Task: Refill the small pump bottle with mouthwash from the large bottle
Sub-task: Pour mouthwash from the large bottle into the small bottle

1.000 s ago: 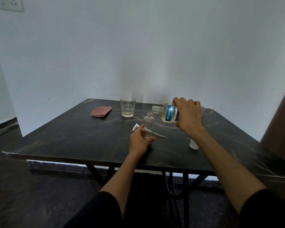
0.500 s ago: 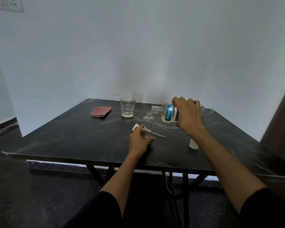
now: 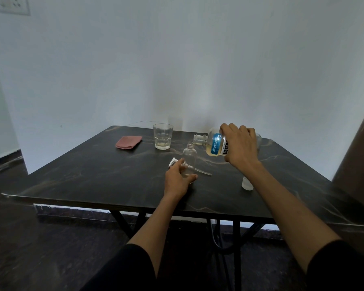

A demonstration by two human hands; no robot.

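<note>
Your right hand (image 3: pixel 239 147) grips the large bottle (image 3: pixel 215 143) tipped on its side, mouth just above the open neck of the small bottle (image 3: pixel 189 156). Your left hand (image 3: pixel 178 178) wraps the small bottle's base, upright on the table (image 3: pixel 93 173). Pump (image 3: pixel 173 161) lies just behind; glass (image 3: pixel 162 136), cloth (image 3: pixel 128 141) farther back.

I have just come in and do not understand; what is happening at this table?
A person is refilling a small bottle with mouthwash. The right hand tips the large bottle so its mouth is at the small one's open neck. The left hand steadies the small bottle's base. The pump lies behind it on the table.
</note>
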